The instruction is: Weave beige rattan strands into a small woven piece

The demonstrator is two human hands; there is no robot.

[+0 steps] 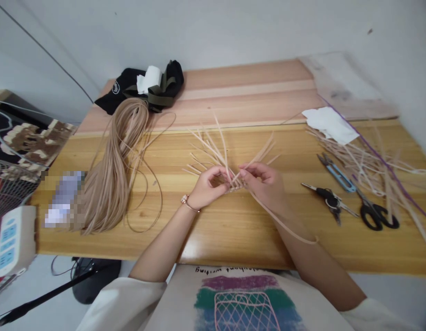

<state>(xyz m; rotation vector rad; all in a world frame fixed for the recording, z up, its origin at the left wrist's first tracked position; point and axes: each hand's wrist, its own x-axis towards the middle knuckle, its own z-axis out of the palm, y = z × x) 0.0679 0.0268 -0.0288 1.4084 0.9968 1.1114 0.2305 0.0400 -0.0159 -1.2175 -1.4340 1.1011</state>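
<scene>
At the middle of the wooden table (233,225), my left hand (207,186) and my right hand (263,181) meet over a small woven piece of pale rattan spokes (223,151) that fan out away from me. Both hands are closed, pinching the strands where they cross. A long tan rattan strand (285,227) runs from my right hand back along my right forearm. A thin bracelet sits on my left wrist.
A big coil of tan rattan (112,174) lies at the left, a black bag (144,87) behind it. At the right are black scissors (374,211), blue snips (337,172), keys (332,200), loose cut strips (378,161) and white paper (332,124). A fan stands at the far left.
</scene>
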